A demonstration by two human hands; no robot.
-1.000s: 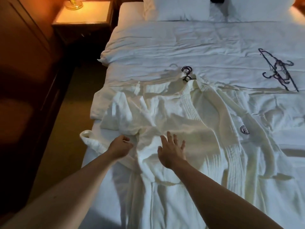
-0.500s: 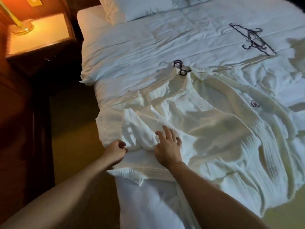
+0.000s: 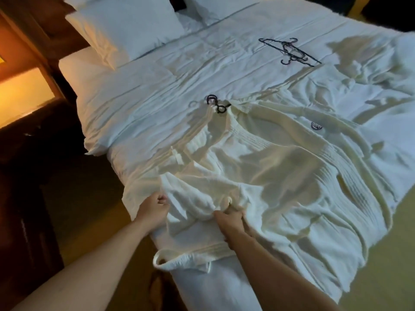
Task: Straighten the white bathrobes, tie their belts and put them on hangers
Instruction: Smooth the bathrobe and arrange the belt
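Bathrobe point(image 3: 276, 176) lies spread on the bed point(image 3: 143, 90), collar at the hanger hook point(image 3: 215, 104), spare hangers point(image 3: 289, 51) well beyond it toward the pillows point(image 3: 125, 25). My right hand point(image 3: 229, 217), flat and open on the cloth half a second ago, now has fingers curled, gripping a bunched fold at the robe's near-left edge. Left hand point(image 3: 155, 207) stays fisted just beside that edge; can't tell if it holds cloth. Belt loop point(image 3: 175, 260) hangs off the bed edge below both hands. I judge straightening underway, belt untied.
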